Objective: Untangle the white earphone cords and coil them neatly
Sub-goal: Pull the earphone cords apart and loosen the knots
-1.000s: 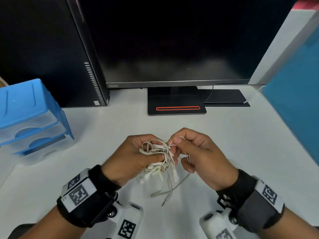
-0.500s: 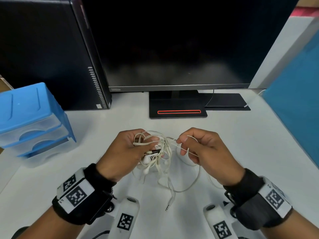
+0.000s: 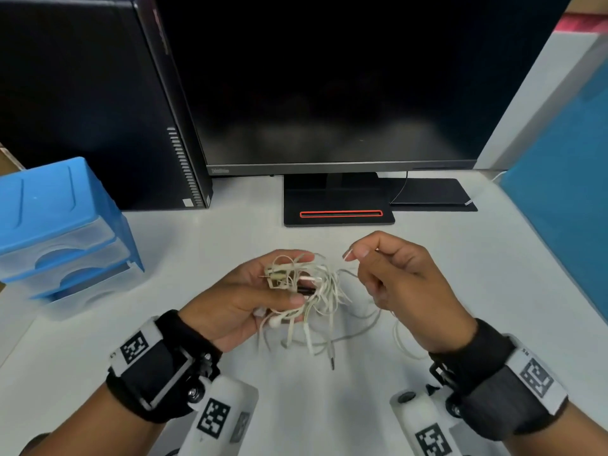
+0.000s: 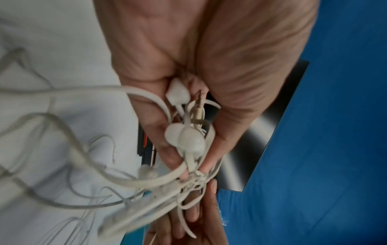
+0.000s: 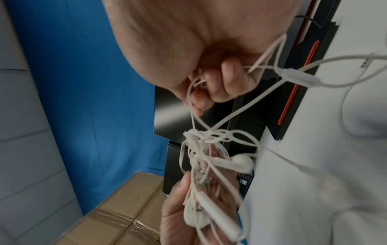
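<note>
A knotted bundle of white earphone cords (image 3: 312, 287) hangs a little above the white desk (image 3: 230, 245). My left hand (image 3: 250, 294) grips the tangle, earbuds (image 4: 186, 140) and a gold plug lying between its fingers. To the right, my right hand (image 3: 388, 278) pinches a thin cord strand (image 5: 194, 106) that runs from its curled fingers to the knot (image 5: 196, 134). Loose loops and a jack plug (image 3: 332, 360) trail down onto the desk below the hands. An inline remote (image 5: 301, 77) hangs on a strand by the right hand.
A black monitor (image 3: 329, 93) with its stand base (image 3: 339, 212) sits straight ahead, a black computer tower (image 3: 98, 110) at the back left. A blue drawer unit (image 3: 56, 232) stands left. A blue partition (image 3: 566, 192) borders the right side.
My right hand has drawn away to the right and up from the left hand, pulling a strand out of the tangle. The left hand has turned slightly, still holding the bundle.
</note>
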Demonstrator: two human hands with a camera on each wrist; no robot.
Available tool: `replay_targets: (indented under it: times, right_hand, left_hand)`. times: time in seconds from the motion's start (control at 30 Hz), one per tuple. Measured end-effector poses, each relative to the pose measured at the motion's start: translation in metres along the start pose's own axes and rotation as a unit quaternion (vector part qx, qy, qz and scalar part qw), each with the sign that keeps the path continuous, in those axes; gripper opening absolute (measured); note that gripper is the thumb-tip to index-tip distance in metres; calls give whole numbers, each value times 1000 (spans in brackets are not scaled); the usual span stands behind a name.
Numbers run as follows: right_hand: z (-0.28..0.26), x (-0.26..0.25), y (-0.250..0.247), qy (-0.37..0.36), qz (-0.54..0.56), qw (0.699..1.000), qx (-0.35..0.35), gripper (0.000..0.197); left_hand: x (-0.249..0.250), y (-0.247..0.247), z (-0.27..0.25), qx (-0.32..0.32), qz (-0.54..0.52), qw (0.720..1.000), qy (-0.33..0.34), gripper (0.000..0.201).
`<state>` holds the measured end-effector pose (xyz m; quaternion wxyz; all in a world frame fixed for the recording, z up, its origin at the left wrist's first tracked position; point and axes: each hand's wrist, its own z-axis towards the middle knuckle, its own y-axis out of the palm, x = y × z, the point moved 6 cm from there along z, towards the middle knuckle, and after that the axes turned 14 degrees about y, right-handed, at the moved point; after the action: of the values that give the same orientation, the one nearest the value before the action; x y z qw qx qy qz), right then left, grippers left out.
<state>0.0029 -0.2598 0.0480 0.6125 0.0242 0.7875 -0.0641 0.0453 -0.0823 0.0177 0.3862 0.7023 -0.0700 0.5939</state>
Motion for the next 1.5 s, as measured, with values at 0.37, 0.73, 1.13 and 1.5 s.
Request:
replay_targets:
  times: [0.37, 0.73, 1.13, 1.5]
  right_hand:
    - [-2, -8, -3, -65, -86, 994, -1, 12]
    - [5, 13, -1, 35, -169, 969, -179, 17]
    - [5, -21, -35, -48, -170, 982, -61, 17]
    - [-11, 3, 21, -62, -192, 966, -163, 15]
  left_hand:
    - [-7, -2, 1, 15, -9, 999, -35, 39]
    - [4, -9, 1, 26, -28, 999, -14, 63]
    - [7, -11, 0, 33, 80, 996, 2, 16]
    - [17, 13, -4, -2, 205, 975, 87, 27]
